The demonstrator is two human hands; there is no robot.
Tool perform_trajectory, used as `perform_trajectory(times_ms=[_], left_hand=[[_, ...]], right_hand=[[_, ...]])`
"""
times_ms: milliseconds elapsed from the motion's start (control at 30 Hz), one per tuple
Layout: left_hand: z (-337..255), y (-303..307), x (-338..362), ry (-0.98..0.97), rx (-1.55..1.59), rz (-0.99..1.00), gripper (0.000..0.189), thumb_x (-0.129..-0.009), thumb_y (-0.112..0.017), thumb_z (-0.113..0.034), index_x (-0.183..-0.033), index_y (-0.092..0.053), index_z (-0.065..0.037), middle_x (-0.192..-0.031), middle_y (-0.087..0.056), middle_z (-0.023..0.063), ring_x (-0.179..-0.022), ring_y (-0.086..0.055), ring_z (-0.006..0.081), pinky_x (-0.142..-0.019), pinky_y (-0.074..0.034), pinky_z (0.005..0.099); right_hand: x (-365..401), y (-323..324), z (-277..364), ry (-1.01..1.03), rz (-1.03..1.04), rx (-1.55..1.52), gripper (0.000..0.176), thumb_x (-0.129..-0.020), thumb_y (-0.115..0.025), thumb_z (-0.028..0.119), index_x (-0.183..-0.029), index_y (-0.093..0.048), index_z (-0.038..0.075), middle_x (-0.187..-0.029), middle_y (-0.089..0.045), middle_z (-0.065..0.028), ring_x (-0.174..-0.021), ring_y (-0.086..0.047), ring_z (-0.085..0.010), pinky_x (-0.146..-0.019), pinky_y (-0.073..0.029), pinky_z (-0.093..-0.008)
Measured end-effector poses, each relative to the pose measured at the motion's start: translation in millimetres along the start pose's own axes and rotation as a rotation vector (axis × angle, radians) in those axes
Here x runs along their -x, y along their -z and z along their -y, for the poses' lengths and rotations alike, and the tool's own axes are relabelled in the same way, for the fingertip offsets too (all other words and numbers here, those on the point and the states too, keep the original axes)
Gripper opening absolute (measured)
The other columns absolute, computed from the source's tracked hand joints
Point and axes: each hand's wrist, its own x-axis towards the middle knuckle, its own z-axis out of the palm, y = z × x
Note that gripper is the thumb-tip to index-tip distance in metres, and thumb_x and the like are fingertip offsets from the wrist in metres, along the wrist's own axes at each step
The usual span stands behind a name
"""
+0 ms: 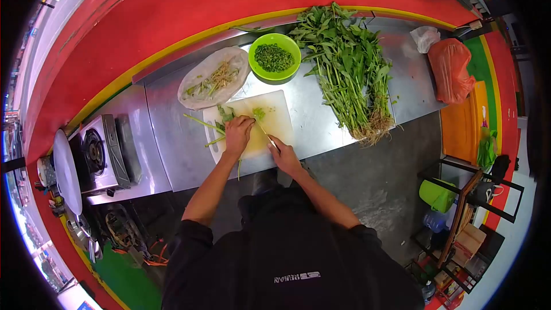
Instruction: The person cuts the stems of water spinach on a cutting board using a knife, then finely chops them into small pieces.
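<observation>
My right hand (282, 152) is closed round the handle of a knife (268, 136), its blade pointing up and left over a white cutting board (280, 116). Just left of the blade, my left hand (238, 133) presses down with bent fingers on green leafy stems (225, 114). Some stems stick out to the left past the board's edge. A small heap of chopped green pieces (263, 112) lies beside the blade tip. Behind the board stands a bright green bowl (296, 51) holding finely chopped greens (273, 58).
Left of the bowl lies a plastic bag (189, 84) with root trimmings. A big pile of leafy greens (344, 69) with roots covers the counter's right part. An orange plastic bag (450, 72) sits at the far right, a gas stove (97, 152) at the left.
</observation>
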Motion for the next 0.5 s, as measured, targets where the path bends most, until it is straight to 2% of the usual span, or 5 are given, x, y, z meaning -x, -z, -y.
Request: perform_trajectory(times_ms=[67,167,267,367,500], left_hand=[[-1,0,1,-0.032,-0.033,-0.028,0.012,-0.089,-0.073,-0.016,-0.101,-0.077,-0.015,-0.097,-0.07,-0.0022,-0.091,-0.063,0.0202,-0.082,-0.042,0.0386],[-7,2,3,0.002,-0.035,0.022,0.011,-0.09,-0.073,-0.016,-0.099,-0.078,-0.012,-0.099,-0.071,0.0008,-0.094,-0.065,0.0225,-0.084,-0.042,0.0395],[-4,0,2,-0.005,-0.045,-0.017,0.012,-0.089,-0.073,-0.016,-0.1,-0.077,-0.014,-0.097,-0.07,-0.0016,-0.092,-0.064,0.0203,-0.083,-0.042,0.0386],[0,-4,0,-0.001,-0.038,-0.041,0.011,-0.089,-0.073,-0.016,-0.1,-0.077,-0.014,-0.097,-0.07,-0.0014,-0.092,-0.064,0.0206,-0.083,-0.043,0.0386],[-2,-1,1,0.023,-0.015,-0.008,0.013,-0.09,-0.073,-0.015,-0.101,-0.078,-0.012,-0.099,-0.071,0.0011,-0.095,-0.065,0.0229,-0.085,-0.043,0.0393]], right_hand=[[-5,0,-2,0.051,-0.017,0.043,0.041,-0.104,-0.058,0.026,-0.14,-0.058,0.005,-0.11,-0.07,-0.0318,-0.107,-0.069,-0.0448,-0.09,-0.055,-0.0448],[-14,-5,-7,0.1,-0.036,0.049,0.041,-0.104,-0.058,0.026,-0.14,-0.059,0.005,-0.109,-0.07,-0.0312,-0.106,-0.07,-0.0444,-0.089,-0.055,-0.0443],[-8,-4,-4,0.158,-0.065,0.014,0.042,-0.103,-0.059,0.027,-0.139,-0.059,0.005,-0.11,-0.07,-0.031,-0.106,-0.069,-0.0444,-0.088,-0.056,-0.0451],[0,0,-1,0.073,-0.037,0.021,0.042,-0.103,-0.06,0.027,-0.139,-0.059,0.005,-0.11,-0.07,-0.0313,-0.107,-0.069,-0.0446,-0.089,-0.056,-0.0457],[-1,-3,-10,0.079,-0.046,0.038,0.041,-0.103,-0.06,0.026,-0.139,-0.059,0.005,-0.109,-0.07,-0.031,-0.106,-0.07,-0.0443,-0.087,-0.056,-0.0455]])
